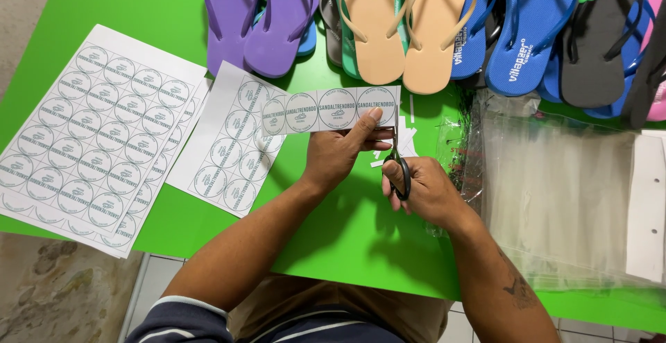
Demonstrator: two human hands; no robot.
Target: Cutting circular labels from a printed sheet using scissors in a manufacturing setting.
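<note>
Paper being light and floppy, we pinch the white strip of round printed labels (330, 110) near its right end in our left hand (340, 152) above the green table (347, 225), while our right hand (423, 190) grips black-handled scissors (398, 169).

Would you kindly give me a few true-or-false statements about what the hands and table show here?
1. The left hand holds a paper strip of round printed labels. True.
2. The right hand holds a pen. False: black-handled scissors.
3. The table is red. False: green.
4. Flip-flop sandals lie along the far edge. True.
5. Clear plastic bags lie right of the hands. True.
</note>
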